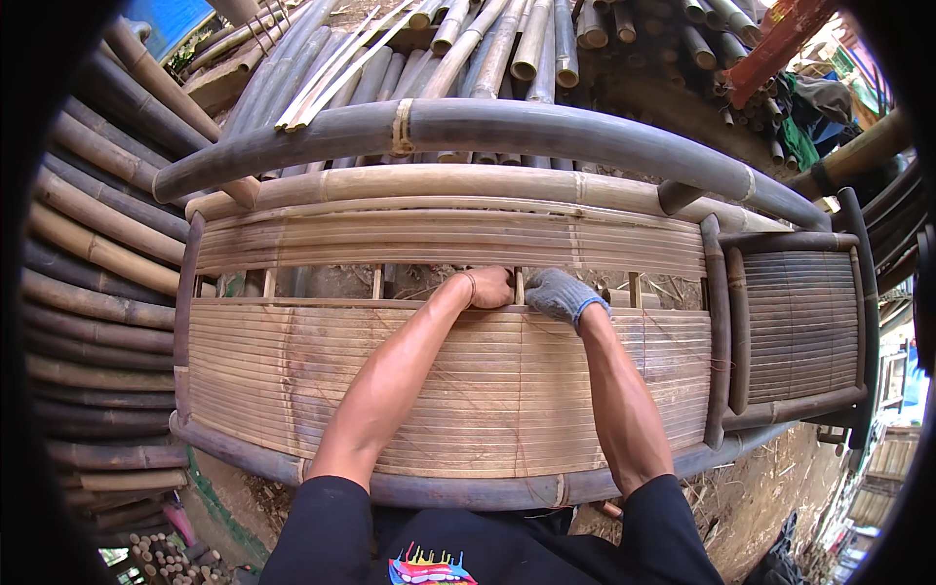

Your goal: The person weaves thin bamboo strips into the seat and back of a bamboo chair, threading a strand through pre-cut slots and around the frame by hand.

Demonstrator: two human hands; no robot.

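In front of me lies a long bamboo bench, its seat made of split-bamboo slats (439, 390). A lengthwise gap separates these from a band of far slats (429, 239), and short cross pieces (377, 282) show in it. My left hand (490, 288), bare and with a thin band at the wrist, is closed at the gap. Just right of it my right hand (563, 295), in a grey knitted glove, curls its fingers beside a cross piece (519, 284). Whatever either hand grips is hidden behind the fingers. Thin reddish strands trail over the near slats.
A thick dark bamboo rail (585, 136) arches along the bench's far side. On the right, a smaller slatted panel (799, 317) adjoins the seat. Stacked bamboo poles (107, 312) crowd the left, and more poles (487, 49) lie beyond the rail with pale strips on them.
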